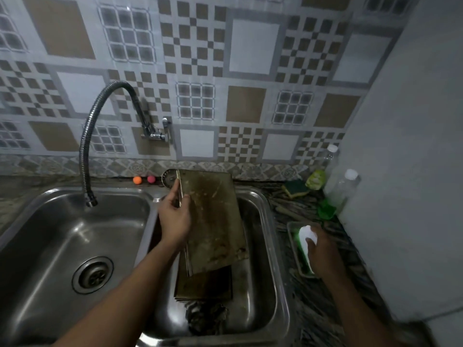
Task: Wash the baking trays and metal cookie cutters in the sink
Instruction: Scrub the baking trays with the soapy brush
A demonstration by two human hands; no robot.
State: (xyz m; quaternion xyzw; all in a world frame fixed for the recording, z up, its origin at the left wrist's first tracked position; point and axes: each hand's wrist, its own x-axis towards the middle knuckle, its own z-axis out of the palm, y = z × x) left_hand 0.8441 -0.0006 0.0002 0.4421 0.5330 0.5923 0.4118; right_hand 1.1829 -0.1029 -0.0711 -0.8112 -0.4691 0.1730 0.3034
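Tray (215, 221) edge in left hand (175, 219); sponge (304, 234) in right hand (324, 250).

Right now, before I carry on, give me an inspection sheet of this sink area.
Surface: double steel sink, drain in its left half; no water seen at the faucet.
Job's things: soiled baking tray tilted over the right half, lower trays stacked beneath; round metal piece behind it.
Clutter: orange ball, pink ball, scrub sponge, clear bottles along the counter.
Grippers: left hand grips the tray's left edge; right hand curls its fingers on a white-green sponge in a small dish.
Cables: nothing seen.
Surroundings: patterned tile wall, dim light.
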